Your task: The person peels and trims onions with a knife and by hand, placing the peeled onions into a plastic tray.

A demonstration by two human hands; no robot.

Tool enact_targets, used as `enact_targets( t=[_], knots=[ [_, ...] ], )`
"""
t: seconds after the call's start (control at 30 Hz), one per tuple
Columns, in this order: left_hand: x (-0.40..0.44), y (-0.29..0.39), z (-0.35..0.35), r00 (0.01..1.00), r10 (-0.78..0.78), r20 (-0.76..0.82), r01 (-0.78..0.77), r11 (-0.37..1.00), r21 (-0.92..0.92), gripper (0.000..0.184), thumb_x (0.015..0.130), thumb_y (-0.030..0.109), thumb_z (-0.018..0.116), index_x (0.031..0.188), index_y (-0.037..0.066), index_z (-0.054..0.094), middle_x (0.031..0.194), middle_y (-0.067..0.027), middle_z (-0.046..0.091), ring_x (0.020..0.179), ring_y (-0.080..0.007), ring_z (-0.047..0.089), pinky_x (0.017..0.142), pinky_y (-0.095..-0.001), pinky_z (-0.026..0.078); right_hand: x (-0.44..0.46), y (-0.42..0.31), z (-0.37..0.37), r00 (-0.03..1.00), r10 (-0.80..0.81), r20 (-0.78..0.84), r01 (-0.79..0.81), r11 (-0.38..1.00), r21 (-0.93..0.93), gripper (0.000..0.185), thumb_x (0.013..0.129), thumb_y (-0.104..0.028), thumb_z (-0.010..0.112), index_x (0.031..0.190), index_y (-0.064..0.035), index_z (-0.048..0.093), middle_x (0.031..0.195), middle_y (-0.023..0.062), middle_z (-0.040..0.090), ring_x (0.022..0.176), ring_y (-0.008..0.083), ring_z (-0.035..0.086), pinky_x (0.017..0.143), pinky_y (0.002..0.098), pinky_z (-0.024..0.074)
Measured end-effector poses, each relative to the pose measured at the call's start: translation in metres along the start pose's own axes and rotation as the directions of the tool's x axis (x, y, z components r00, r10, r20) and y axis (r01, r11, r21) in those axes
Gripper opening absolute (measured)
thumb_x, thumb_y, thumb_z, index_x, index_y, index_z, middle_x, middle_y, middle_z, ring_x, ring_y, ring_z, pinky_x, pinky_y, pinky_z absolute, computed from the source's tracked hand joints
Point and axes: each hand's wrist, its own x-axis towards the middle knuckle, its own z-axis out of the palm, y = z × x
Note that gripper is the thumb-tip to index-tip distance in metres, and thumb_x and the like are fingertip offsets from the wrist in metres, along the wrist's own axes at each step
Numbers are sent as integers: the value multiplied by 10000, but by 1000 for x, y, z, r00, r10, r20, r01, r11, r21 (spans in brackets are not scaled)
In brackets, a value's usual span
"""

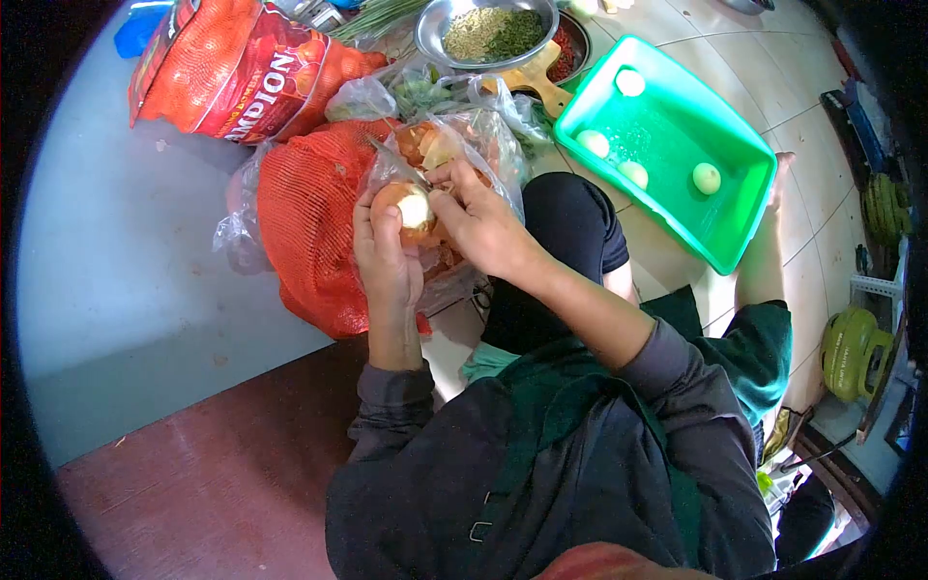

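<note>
My left hand [388, 246] is closed round a partly peeled onion [391, 199], with brown skin on one side and a bare white patch facing up. Against the onion's other side, my right hand [478, 220] has its fingers curled and pinched. From those fingers a thin grey knife blade [398, 161] seems to point up and left; its handle is hidden in the hand. Under both hands lies a clear plastic bag [488, 159] with brown onion skins [418, 143] in it. A red mesh sack [311, 217] touches the bag on the left.
A green basin [667, 224] with several peeled onions [707, 178] stands at right on the tiled floor [810, 164]. Behind are a second red sack [217, 72], a metal bowl of chopped greens [515, 34] and a wooden-looking board [548, 89]. A green gas cylinder [851, 353] stands far right.
</note>
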Motion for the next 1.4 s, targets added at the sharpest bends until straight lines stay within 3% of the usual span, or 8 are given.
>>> enact_targets(
  t=[0.4,0.47,0.83,0.93,1.13,1.2,1.27,1.4],
  knots=[
    [3,12,-29,939,-173,299,278,891,-358,512,947,425,352,1261,48,499,1152,-118,612,993,-250,619,721,-393,564,13,52,4,981,-150,-120,138,985,-101,320,923,-226,506,1158,-12,477,932,236,600,949,406,588,837,429,464],
    [3,14,-30,941,-183,285,289,872,-396,521,927,429,367,1229,34,523,1113,-114,620,938,-235,614,693,-383,535,12,38,-4,998,19,-55,-20,1000,-7,286,946,-201,483,1162,-14,490,961,147,584,925,225,582,833,330,448],
    [15,29,-55,870,-102,482,404,710,-577,597,909,468,379,1304,31,477,1352,-227,451,1209,-464,434,715,-405,528,14,57,-12,992,-5,-126,-18,984,-178,317,934,-223,490,1157,2,490,978,197,598,912,293,607,794,379,474],
    [17,42,-55,933,-180,313,336,748,-572,522,902,407,421,1258,44,539,1293,-126,548,1295,-419,373,1115,-530,271,12,69,-17,961,-271,-60,233,905,-356,300,939,-215,471,1141,3,506,1006,224,588,939,336,603,795,402,478],
    [16,37,-52,931,-201,306,348,743,-571,464,933,383,416,1246,63,540,1272,-130,549,1227,-354,472,877,-417,465,6,62,-34,844,-423,329,536,671,-512,212,913,-133,481,1027,26,562,881,225,580,779,377,603,669,431,498],
    [13,28,-54,951,-199,239,299,792,-532,427,935,351,455,1248,70,528,1239,-124,561,1186,-329,512,813,-388,486,-4,26,-25,986,132,104,-123,989,-84,282,932,-197,496,1124,4,538,806,160,582,732,268,600,612,370,484],
    [15,11,-59,971,-139,194,214,869,-445,397,931,311,505,1249,73,514,1202,-117,574,1144,-307,542,768,-363,499,-5,9,-29,937,301,174,-317,945,74,326,937,-228,501,1172,-4,518,789,120,580,719,212,585,616,341,475],
    [12,12,-44,974,-137,182,198,903,-381,384,920,251,544,1240,45,501,1153,-99,595,1075,-245,575,736,-341,519,-12,-9,-25,965,141,219,-158,986,59,413,943,-239,499,1274,2,455,897,127,621,803,208,605,752,318,479]
  ],
)
